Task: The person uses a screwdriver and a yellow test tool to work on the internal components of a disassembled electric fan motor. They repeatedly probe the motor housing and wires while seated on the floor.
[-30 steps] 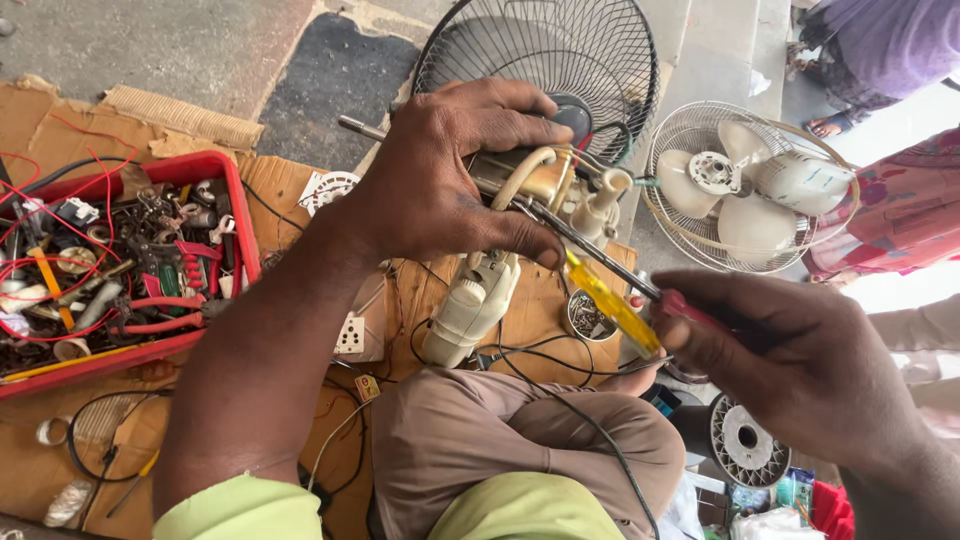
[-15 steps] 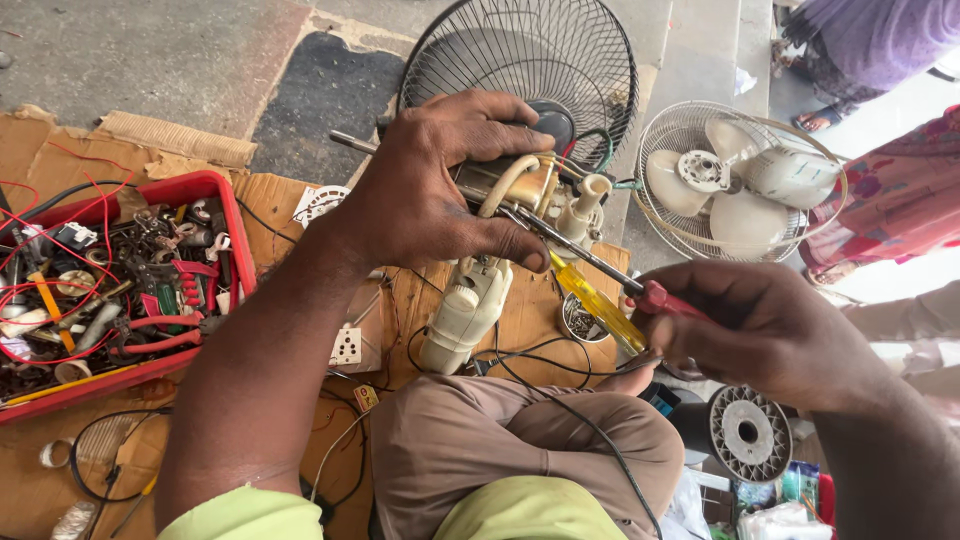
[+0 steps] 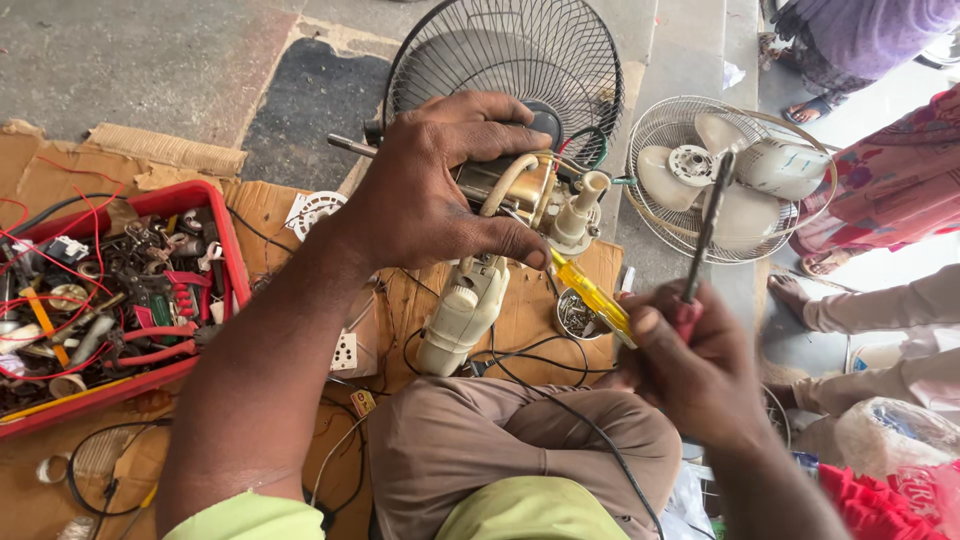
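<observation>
My left hand (image 3: 430, 190) grips the top of a cream fan motor assembly (image 3: 535, 200), which sits on a cream fan stand neck (image 3: 465, 315) above my crossed legs. My right hand (image 3: 695, 370) holds two tools at once: a yellow-handled screwdriver (image 3: 592, 295) whose tip points toward the motor, and a red-handled screwdriver (image 3: 708, 225) whose dark shaft points up and away. Behind the motor stands a black wire fan guard (image 3: 505, 55).
A red tray (image 3: 225, 235) of wires, pliers and small parts lies at left on flattened cardboard (image 3: 60, 170). A small white fan in its cage (image 3: 735, 175) lies at right. A small bowl of screws (image 3: 575, 315) sits near the motor. Other people's legs and feet (image 3: 880, 320) are at right.
My right hand pulled the yellow screwdriver back from the motor and turned the red-handled screwdriver so its shaft points upward. My left hand stayed on the motor.
</observation>
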